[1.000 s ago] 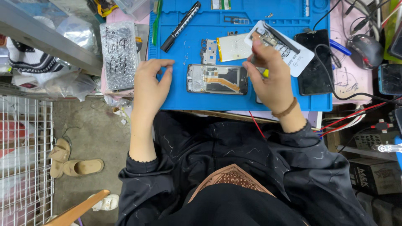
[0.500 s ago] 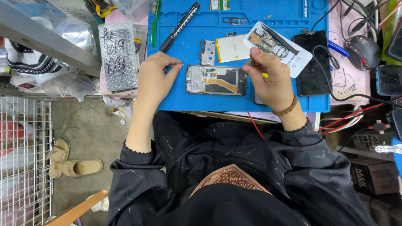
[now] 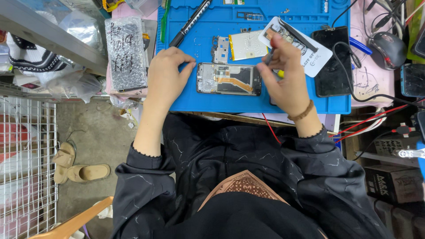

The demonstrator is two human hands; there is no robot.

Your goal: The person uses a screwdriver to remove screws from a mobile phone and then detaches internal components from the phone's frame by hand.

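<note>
Two hands work at an opened phone (image 3: 229,79) on a blue mat (image 3: 305,95). Left hand (image 3: 166,75) rests loosely curled just beside it, holding nothing; right hand (image 3: 283,75) grips a small tool (image 3: 268,56).

We count two hands, the left hand (image 3: 166,75) and the right hand (image 3: 285,77), over one blue work mat (image 3: 212,99) on the desk, with one opened phone frame (image 3: 228,79) lying between them. We also see one black marker pen (image 3: 190,23), one white card (image 3: 295,39), one dark phone (image 3: 330,62), one computer mouse (image 3: 387,46) and two sandals (image 3: 77,166) on the floor
</note>
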